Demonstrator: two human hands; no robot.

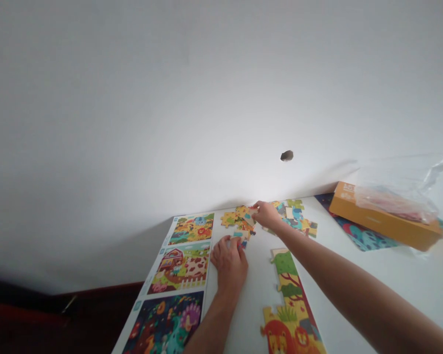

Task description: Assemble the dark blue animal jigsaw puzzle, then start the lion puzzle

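Observation:
My left hand [229, 261] rests palm down on the white table with its fingers bent. Its thumb and index finger close on a small puzzle piece [241, 236], partly covered by the fingers. Farther back, my right hand [266, 215] pinches a puzzle piece [252, 212] above a heap of loose yellow pieces [242, 214]. More loose pieces with blue and green parts [297, 219] lie just right of that hand. Below my right forearm is a joined strip of puzzle [288, 290] showing trees and lions.
Left of my hands lies a sheet with several printed pictures [186, 268]. An orange box [384, 219] carrying a clear plastic bag [402, 194] sits at the right on a dark blue printed sheet [365, 237]. The white wall [206, 108] has a hole [287, 156].

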